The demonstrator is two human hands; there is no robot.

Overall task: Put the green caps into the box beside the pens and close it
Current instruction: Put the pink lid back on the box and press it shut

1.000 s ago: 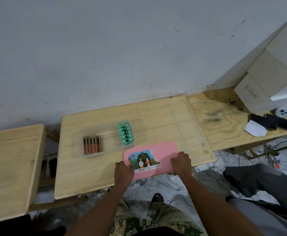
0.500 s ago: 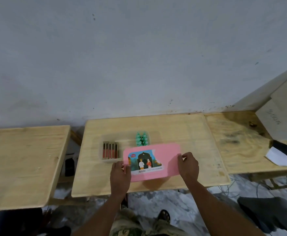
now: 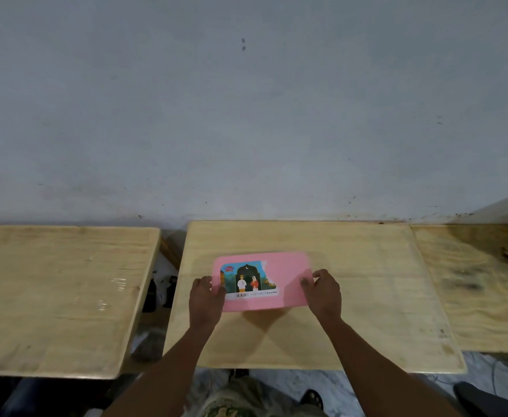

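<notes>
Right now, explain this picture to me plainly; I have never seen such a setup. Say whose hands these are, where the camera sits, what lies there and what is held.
No machine here: a person works with two bare hands. The one picture comes from a wide-angle camera on the person's head, looking forward and down, so the arms enter from below. The left hand and the right hand each grip one end of a flat pink lid with a picture sticker, above the middle wooden table. The shadow beneath suggests it is not pressed down yet. The task's other things do not show; the lid may hide them. A left table and a right table stand alongside.
</notes>
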